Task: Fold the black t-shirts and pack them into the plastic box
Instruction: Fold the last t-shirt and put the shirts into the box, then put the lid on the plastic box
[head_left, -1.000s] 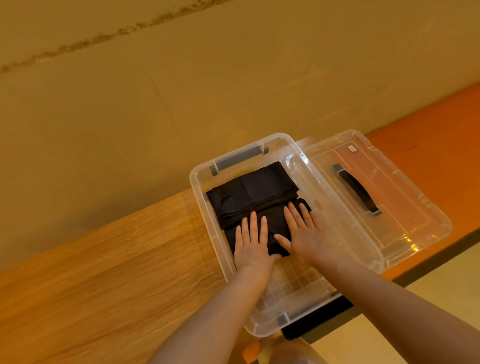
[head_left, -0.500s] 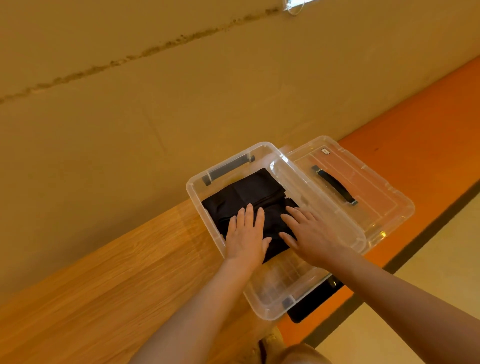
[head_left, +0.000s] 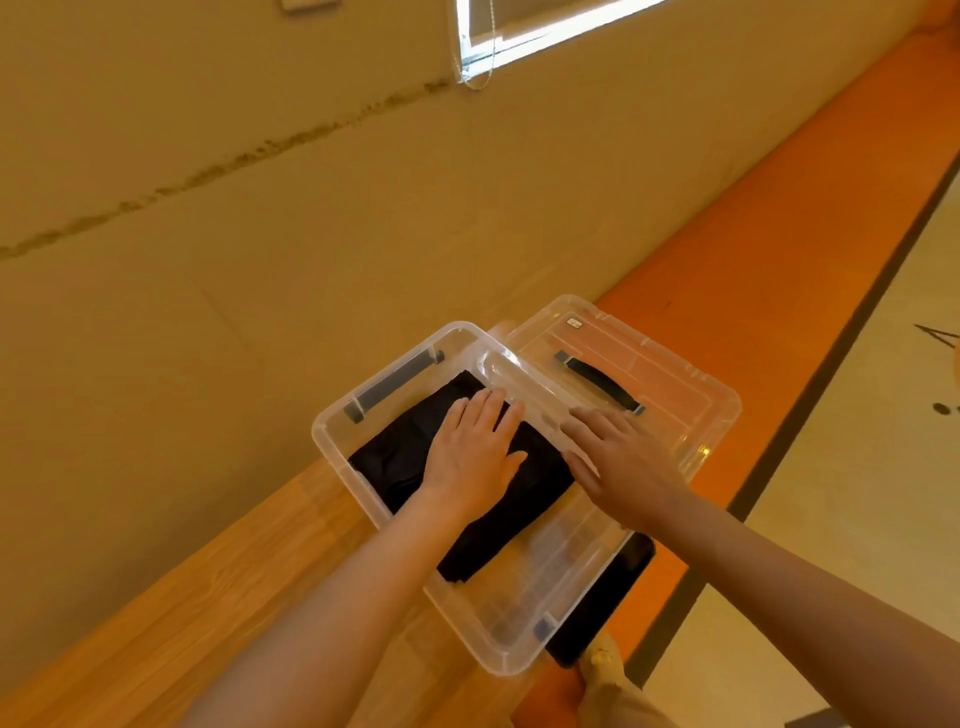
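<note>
A clear plastic box (head_left: 337, 441) stands on the wooden bench with folded black t-shirts (head_left: 395, 462) lying in its far half. My left hand (head_left: 470, 452) lies flat on the black cloth, fingers together and pointing away. My right hand (head_left: 623, 462) is spread open above the box's right wall, fingers reaching towards the clear lid (head_left: 675, 384) that lies beside the box. The lid has a black handle (head_left: 597, 382). The near half of the box shows its bare bottom.
The wooden bench (head_left: 182, 613) runs left along a beige wall. An orange bench section (head_left: 779, 249) stretches away to the right, and a pale floor lies beyond its dark edge. A dark flat object (head_left: 602, 613) lies under the box's near right corner.
My right hand has lifted off the black cloth and moved right, over the box wall towards the lid. My left hand slid further along the cloth. The view has tilted upward.
</note>
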